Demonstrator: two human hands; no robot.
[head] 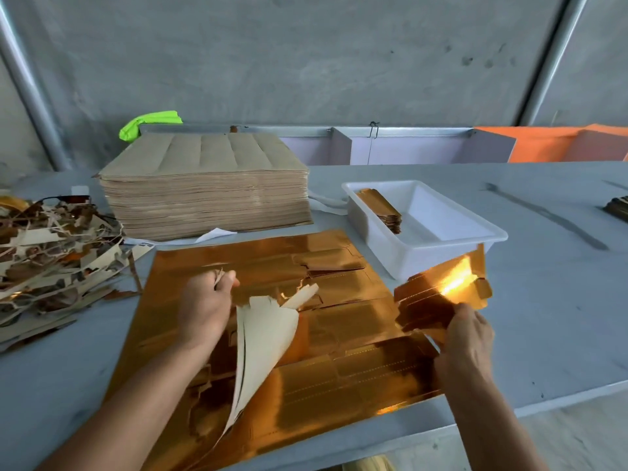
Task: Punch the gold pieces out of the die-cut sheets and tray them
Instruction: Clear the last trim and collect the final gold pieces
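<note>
The left hand (204,307) grips a torn beige scrap strip (261,338) (peeled upward) over the gold die-cut sheet (339,379), while the right hand (467,338) pinches punched gold pieces (438,297) just before the white plastic tray (441,249).

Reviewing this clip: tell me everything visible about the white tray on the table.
The white plastic tray is a rectangular, open-topped bin with a rolled rim and smooth, slightly translucent-looking walls. It sits flat on the grey table, right of the tall brown sheet stack, turned at an angle to the table edge. Inside, against its left wall, lies one small stack of punched gold pieces; the rest of its floor is bare. Its near corner overlaps the gold sheet's far edge. Neither hand touches it.
</note>
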